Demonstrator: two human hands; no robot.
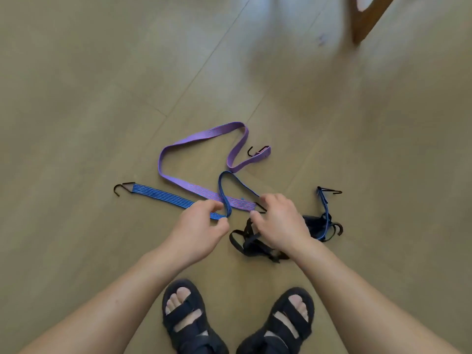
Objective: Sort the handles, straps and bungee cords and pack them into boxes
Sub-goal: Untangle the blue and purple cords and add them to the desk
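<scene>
The right hand (279, 221) covers part of the black straps (251, 245) and one purple cord (204, 159) end. The wooden furniture leg (367, 19) is blurred and cropped by the top edge.

The floor (102, 85) lies bare from 9 to 1 o'clock, free for a hand to pass. At the centre, the purple cord (204, 139) crosses the blue cord (163, 198). Black straps (251, 245) block 4 o'clock. A wooden leg (367, 19) stands at 1 o'clock.
</scene>
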